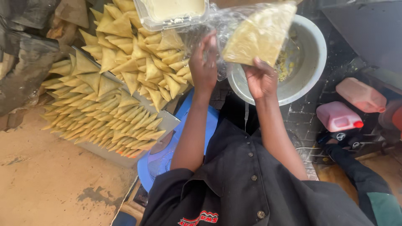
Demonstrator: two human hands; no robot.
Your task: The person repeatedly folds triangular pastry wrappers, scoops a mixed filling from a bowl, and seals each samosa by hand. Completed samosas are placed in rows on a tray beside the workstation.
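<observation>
In the head view, the person's left hand (204, 62) is raised with its fingers closed on the clear plastic bag (217, 25), gripping the crinkled film at its left side. The right hand (261, 77) is closed around the lower corner of a folded pastry triangle (259, 35), which sits inside or against the bag, just above the metal bowl (312, 54); whether the triangle is fully in the bag cannot be told. The bowl lies to the right of the hands and holds only a thin smear and some crumbs of yellowish filling, so by the look of it most of the filling is used up. To the left, a flat metal tray (167, 122) carries neat rows of finished triangles (104, 121), and a loose heap of triangles (138, 54) rises behind it at the far side, reaching up to a clear plastic tub (173, 12) with a pale mix in it. Judging from that, the folding is largely done and the work in hand is bagging, with nearly the whole pile yet to go in. A blue stool (161, 159) stands near the person's body under the left forearm. On the right, well apart from the hands, two pink jugs (339, 116) rest on the floor.
</observation>
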